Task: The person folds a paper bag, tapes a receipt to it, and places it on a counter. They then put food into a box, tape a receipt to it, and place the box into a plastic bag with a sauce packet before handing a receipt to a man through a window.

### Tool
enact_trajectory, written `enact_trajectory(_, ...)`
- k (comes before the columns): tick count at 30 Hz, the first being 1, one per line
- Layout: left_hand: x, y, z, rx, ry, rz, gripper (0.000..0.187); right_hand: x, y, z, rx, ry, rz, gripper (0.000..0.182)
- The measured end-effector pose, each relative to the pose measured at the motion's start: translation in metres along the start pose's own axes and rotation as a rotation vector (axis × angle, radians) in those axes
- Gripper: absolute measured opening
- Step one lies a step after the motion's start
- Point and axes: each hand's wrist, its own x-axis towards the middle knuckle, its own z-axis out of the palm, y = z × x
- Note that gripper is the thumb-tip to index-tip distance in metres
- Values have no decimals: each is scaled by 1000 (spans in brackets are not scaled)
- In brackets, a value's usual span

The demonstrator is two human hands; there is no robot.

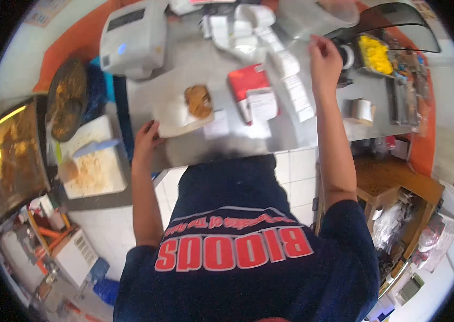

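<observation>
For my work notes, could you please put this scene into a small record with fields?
Left hand: at the near-left edge of the pale flat item
Right hand: beside the clear tub; contact unclear
Pale flat item: on the metal table; brown patch on its right part; exact kind unclear
Red packet: right of that item
Knife: on the white board, far left
</observation>
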Motion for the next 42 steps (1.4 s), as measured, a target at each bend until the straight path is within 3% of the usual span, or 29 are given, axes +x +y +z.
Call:
enact_trajectory(2, 2, -6, 1, -83, -9, 10, 60, 88, 20, -10, -52, 221, -171, 24)
enact_trajectory(6, 23, -37, -6, 51, 68, 59, 57, 229, 48, -11, -275, 131, -352, 26)
enact_trajectory(8, 5, -20, 3, 92, 115, 114, 55, 298, 93, 1, -858, -256, -239, 31)
enact_trajectory(10, -1, -25, 6, 143, 166, 168, 52, 311, 80, 17, -1191, -541, -338, 35)
enact_trajectory(13, 6, -36, 4, -54, 172, 155, 48, 324, 111, 37, -1340, -859, -198, 29)
enact_trajectory(15, 1, -25, 8, 147, 188, 173, 47, 332, 138, 50, -1340, -976, -66, 25)
enact_trajectory(22, -6, -13, 24, -36, 238, 156, 43, 345, 196, 66, -1152, -1000, 153, 15)
enact_trajectory(24, -2, -22, 17, -10, 205, 158, 46, 368, 223, 63, -893, -979, 271, 14)
enact_trajectory(26, 0, -25, 16, -56, 191, 160, 48, 403, 254, 54, -340, -940, 440, 15)
enact_trajectory(29, 1, -28, 17, -59, 209, 146, 51, 356, 113, 10, 35, -836, 205, 23)
enact_trajectory(31, -8, -14, 21, -15, 247, 121, 54, 286, 23, 0, 94, -630, 87, 22)
enact_trajectory(33, -8, -10, 19, -58, 222, 101, 55, 188, -54, 5, 251, -661, 96, 21)
enact_trajectory(34, -2, -20, 12, -99, 188, 116, 55, 140, -71, 9, 408, -633, 80, 19)
enact_trajectory(38, -9, -11, 13, -117, 140, 89, 53, -15, -71, 55, 618, -1284, 138, 24)
enact_trajectory(41, -8, -11, 14, -146, 127, 65, 50, -93, -59, 108, 642, -1256, 487, 31)
enact_trajectory(42, -9, -11, 14, -126, 155, 51, 48, -107, -52, 111, 637, -1247, 494, 31)
